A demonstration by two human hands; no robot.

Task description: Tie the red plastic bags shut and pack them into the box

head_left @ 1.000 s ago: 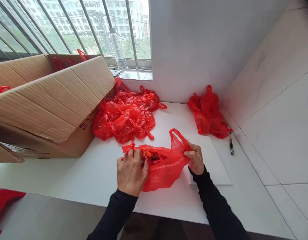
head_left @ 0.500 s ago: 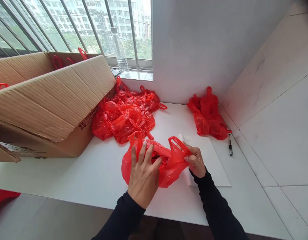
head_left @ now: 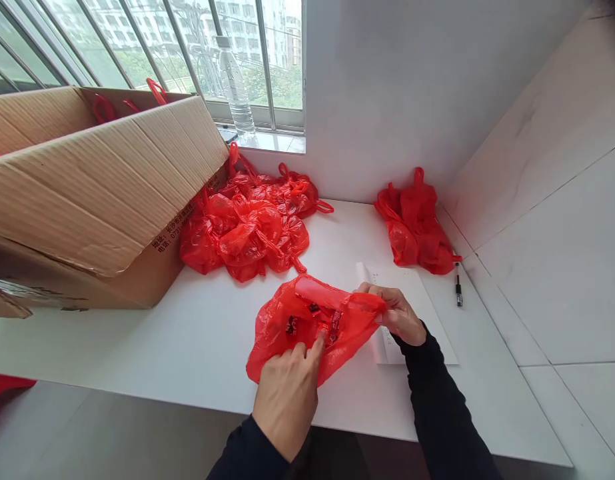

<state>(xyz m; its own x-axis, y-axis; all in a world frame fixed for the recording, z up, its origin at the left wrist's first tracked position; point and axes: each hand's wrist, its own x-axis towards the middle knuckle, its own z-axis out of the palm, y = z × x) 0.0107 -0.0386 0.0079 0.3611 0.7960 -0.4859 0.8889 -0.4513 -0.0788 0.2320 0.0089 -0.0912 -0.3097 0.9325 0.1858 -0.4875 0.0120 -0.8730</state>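
Note:
In front of me on the white table is a red plastic bag, its mouth spread wide. Inside lie small red packets with dark print, partly hidden by the film. My left hand is at the near rim, its fingers curled over the film and the index finger pointing down at the packets. My right hand is closed on the gathered right side of the bag, above an open notebook.
To the left stands a large open cardboard box with red bag handles inside. Beside it are several knotted red bags. More red bags sit by the right wall, near a pen. A water bottle stands on the windowsill.
The bag's mouth has opened wider, showing the packets. My left hand has gone from spread fingers over the bag to curled at its near rim. My right hand has shifted slightly right.

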